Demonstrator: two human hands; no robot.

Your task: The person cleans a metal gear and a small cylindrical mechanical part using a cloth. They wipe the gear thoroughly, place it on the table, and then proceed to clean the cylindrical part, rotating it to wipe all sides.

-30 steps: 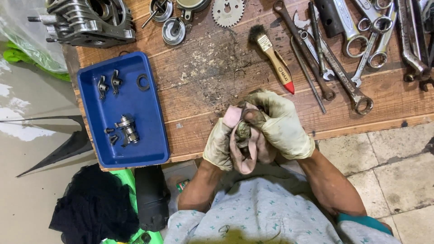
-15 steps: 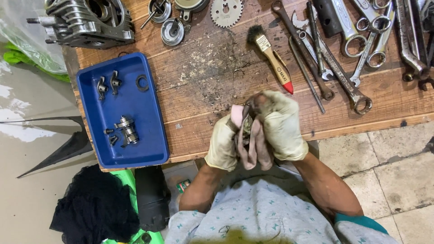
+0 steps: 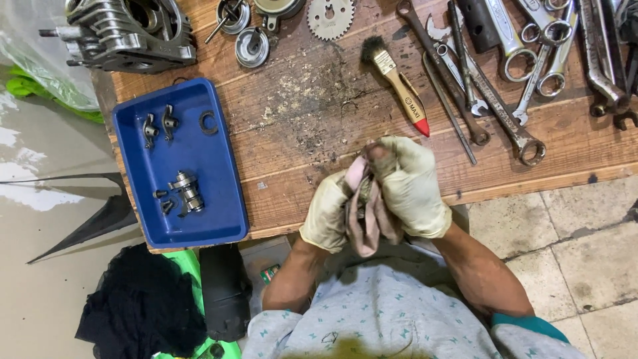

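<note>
Head | left hand (image 3: 325, 214), right hand (image 3: 412, 186) grip clamped on rag (image 3: 367, 223) | brush (image 3: 395, 83) near

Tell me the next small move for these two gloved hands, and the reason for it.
Probably keep turning the small metal part inside the pink rag to wipe another face. The left hand cups rag and part from below, the right hand presses the cloth over it, and what shows of the part looks dark and grimy. Both hands hang just over the wooden bench edge.
</note>
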